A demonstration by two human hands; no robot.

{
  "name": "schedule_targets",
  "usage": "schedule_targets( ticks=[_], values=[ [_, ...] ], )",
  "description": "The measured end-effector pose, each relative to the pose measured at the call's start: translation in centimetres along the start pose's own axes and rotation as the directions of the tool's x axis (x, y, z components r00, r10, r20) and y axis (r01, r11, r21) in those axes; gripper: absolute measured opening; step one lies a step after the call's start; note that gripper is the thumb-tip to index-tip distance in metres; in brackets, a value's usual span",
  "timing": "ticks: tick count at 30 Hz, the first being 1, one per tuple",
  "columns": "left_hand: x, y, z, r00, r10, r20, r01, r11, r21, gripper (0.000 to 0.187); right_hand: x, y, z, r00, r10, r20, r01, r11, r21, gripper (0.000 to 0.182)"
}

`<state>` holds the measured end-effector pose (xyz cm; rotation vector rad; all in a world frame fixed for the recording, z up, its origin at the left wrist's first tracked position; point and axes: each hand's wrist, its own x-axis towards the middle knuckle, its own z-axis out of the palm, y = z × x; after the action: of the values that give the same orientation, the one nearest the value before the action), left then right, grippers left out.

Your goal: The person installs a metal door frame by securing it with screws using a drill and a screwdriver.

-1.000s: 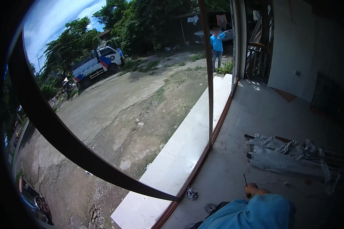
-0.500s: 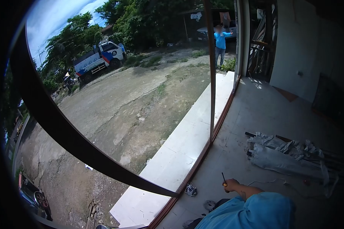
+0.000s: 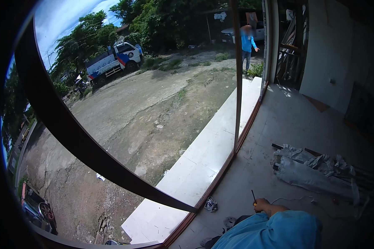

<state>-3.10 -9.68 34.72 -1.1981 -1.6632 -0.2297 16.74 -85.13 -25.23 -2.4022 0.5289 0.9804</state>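
My right hand (image 3: 261, 206) is closed around the yellow-orange handle of a screwdriver (image 3: 253, 196), whose thin dark shaft points up. The hand is in front of my blue shirt, low in the view, above the pale tiled floor. My left hand is out of view. Left of the hand, a crumpled wrapped bundle (image 3: 210, 204) lies against the brown frame's bottom rail (image 3: 219, 185).
Long pieces in torn plastic wrapping (image 3: 299, 168) lie on the floor at right, near a white cord (image 3: 293, 197). A dark upright (image 3: 238, 103) stands in the frame. Outside are a person in blue (image 3: 247, 43) and a truck (image 3: 114, 62).
The view has shifted, so the scene sits slightly farther right. My right hand still grips the screwdriver and appears a little lower. The person outside has lowered an arm.
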Motion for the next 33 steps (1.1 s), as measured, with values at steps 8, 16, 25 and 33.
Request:
schedule_targets(
  ticks=[8,16,25,33],
  values=[
    [-0.4,-0.2,-1.2,0.999,-0.012,0.043,0.011,0.999,0.032,0.090,1.9,-1.5,0.8,0.993,-0.112,-0.032,0.112,0.993,-0.023,0.039],
    [-0.3,0.0,-0.8,0.998,-0.010,0.062,0.009,1.000,0.013,0.091,1.4,-1.7,0.4,0.997,-0.076,0.021,0.076,0.997,-0.018,0.040],
    [-0.6,0.1,-1.6,0.997,-0.017,0.070,0.015,0.999,0.031,0.090,1.4,-1.5,0.5,0.999,-0.046,0.028,0.047,0.999,-0.025,0.039],
    [1.9,0.3,2.0,0.999,0.037,0.022,-0.033,0.985,-0.168,0.085,1.8,-4.1,0.7,0.994,-0.111,-0.007,0.110,0.989,-0.098,0.041]
  ],
)
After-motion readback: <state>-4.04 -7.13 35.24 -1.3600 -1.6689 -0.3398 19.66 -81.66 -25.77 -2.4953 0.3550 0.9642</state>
